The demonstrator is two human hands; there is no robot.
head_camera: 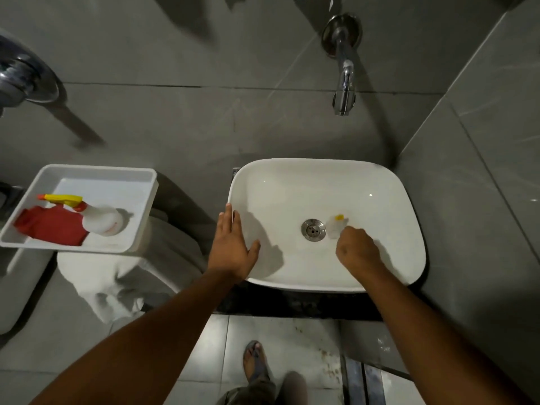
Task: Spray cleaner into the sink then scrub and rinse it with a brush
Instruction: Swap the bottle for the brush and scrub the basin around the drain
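The white sink [380, 182] sits on a dark counter, its metal drain [313, 230] near the middle. My right hand [356, 252] is inside the basin just right of the drain, closed around a brush [337, 223] whose pale, blurred head with a yellow part shows above my knuckles. My left hand [232, 247] lies flat and open on the sink's left rim. The white spray bottle [99, 219] with a yellow and red trigger lies in a white tray [140, 211] to the left.
A red cloth [49, 226] lies in the tray beside the bottle. A chrome wall tap [344, 83] hangs above the sink's back edge. A white toilet tank with a crumpled white cloth [117, 299] stands below the tray. My sandalled foot [255, 361] is on the tiled floor.
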